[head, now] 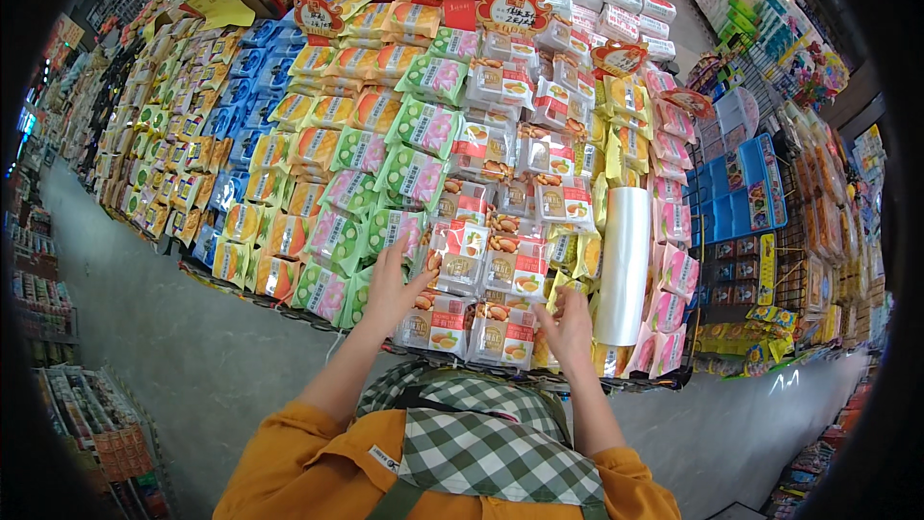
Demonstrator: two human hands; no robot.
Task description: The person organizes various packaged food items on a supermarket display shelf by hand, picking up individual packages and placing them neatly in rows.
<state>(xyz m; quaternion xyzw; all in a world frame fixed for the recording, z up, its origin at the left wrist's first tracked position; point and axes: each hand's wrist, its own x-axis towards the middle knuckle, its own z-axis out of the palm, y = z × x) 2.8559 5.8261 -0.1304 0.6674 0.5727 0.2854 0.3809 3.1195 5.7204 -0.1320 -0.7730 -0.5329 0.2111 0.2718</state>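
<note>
My left hand (pixel 393 292) has its fingers apart over the border between green packets with a pink flower print (pixel 393 231) and clear-and-red packets with nut pictures (pixel 452 256). Its thumb reaches to the edge of a nut packet; whether it presses on it I cannot tell. My right hand (pixel 568 325) is at the other side of the nut packets, thumb and fingers apart, beside the front nut packet (pixel 502 336) and over yellow packets (pixel 563 282). Neither hand holds anything. The nut packets between my hands lie in two stacked columns.
A roll of clear plastic bags (pixel 622 267) lies right of my right hand, beside pink packets (pixel 665 296). Orange packets (pixel 278 235) and blue packets (pixel 253 101) fill the left. Price signs (pixel 514 7) stand behind. A wire rack with a blue tray (pixel 740 191) stands at right.
</note>
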